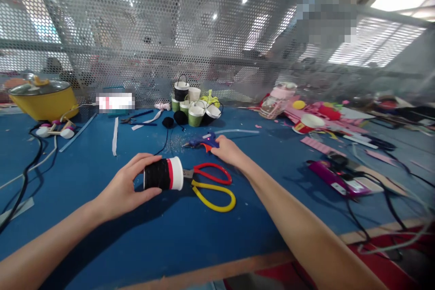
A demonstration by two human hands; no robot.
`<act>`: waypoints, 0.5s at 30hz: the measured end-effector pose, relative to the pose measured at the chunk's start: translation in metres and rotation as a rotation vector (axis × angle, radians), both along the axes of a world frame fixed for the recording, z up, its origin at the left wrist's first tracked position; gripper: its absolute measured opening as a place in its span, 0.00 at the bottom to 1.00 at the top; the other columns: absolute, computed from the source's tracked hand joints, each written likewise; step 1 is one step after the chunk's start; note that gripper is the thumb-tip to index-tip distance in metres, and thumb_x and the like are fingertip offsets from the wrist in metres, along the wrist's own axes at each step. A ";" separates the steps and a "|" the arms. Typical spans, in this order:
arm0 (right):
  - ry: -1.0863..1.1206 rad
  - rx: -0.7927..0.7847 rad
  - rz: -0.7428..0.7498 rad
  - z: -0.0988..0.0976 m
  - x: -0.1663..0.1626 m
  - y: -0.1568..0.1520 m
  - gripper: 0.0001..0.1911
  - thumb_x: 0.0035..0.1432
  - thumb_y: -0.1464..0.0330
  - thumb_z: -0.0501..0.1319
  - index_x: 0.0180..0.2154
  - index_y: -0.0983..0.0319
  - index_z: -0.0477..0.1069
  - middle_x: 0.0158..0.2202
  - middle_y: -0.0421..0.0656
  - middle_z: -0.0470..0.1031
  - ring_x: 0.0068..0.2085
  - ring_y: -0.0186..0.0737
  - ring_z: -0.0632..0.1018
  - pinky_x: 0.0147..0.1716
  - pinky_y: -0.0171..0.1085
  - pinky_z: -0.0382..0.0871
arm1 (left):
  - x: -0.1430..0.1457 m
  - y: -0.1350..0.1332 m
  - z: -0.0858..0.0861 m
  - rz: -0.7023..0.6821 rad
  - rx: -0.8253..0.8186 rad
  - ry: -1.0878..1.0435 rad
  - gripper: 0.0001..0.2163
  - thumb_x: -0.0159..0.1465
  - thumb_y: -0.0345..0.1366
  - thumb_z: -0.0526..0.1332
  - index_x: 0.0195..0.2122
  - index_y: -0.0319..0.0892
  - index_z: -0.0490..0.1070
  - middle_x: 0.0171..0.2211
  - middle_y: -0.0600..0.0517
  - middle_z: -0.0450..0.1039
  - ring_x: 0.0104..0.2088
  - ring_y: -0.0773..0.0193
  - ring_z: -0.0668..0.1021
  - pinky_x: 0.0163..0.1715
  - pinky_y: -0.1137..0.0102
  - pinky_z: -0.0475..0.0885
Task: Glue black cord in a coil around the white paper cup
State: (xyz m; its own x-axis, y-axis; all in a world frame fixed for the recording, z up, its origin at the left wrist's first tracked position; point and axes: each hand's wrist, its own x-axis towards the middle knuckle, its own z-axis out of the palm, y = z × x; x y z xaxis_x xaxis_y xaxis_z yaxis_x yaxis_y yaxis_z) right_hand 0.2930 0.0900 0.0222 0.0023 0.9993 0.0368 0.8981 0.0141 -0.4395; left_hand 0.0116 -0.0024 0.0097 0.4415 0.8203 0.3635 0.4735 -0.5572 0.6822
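Note:
My left hand is wrapped around a paper cup lying on its side, its body covered in black material with a red band and white rim facing right. My right hand reaches forward and closes on the blue glue gun lying on the blue table. Scissors with one red and one yellow handle rest on the table just right of the cup, between my two hands.
A cluster of decorated cups stands at the back centre before a perforated metal screen. A yellow pot with lid sits far left. Black cables run along the left. Pink craft scraps, a purple box and wires fill the right.

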 end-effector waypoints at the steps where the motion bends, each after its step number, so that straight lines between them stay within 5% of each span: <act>1: 0.025 -0.004 -0.006 0.003 0.000 -0.002 0.14 0.47 0.73 0.57 0.40 0.67 0.66 0.26 0.46 0.72 0.28 0.42 0.74 0.26 0.38 0.65 | 0.000 0.000 0.000 0.005 0.003 0.005 0.23 0.57 0.35 0.60 0.54 0.48 0.58 0.51 0.47 0.60 0.51 0.55 0.67 0.51 0.57 0.65; 5: 0.153 0.001 0.076 0.024 -0.002 -0.020 0.13 0.51 0.68 0.57 0.40 0.65 0.65 0.32 0.46 0.73 0.31 0.39 0.74 0.29 0.35 0.66 | -0.001 0.002 0.000 0.023 0.036 0.013 0.23 0.56 0.35 0.61 0.54 0.47 0.59 0.51 0.46 0.61 0.51 0.55 0.68 0.50 0.58 0.66; 9: 0.415 -0.044 0.237 0.042 -0.012 -0.044 0.12 0.52 0.60 0.58 0.32 0.63 0.65 0.25 0.41 0.70 0.26 0.34 0.72 0.25 0.34 0.66 | -0.003 0.003 0.001 0.025 0.056 0.003 0.24 0.55 0.33 0.61 0.54 0.46 0.59 0.51 0.46 0.61 0.51 0.55 0.68 0.50 0.59 0.66; 15: 0.526 -0.165 0.360 0.052 -0.032 -0.074 0.12 0.51 0.62 0.59 0.34 0.64 0.66 0.22 0.39 0.71 0.21 0.32 0.71 0.19 0.32 0.66 | -0.004 0.007 0.000 0.023 -0.026 -0.107 0.22 0.55 0.34 0.62 0.51 0.45 0.61 0.48 0.47 0.63 0.49 0.57 0.70 0.48 0.60 0.69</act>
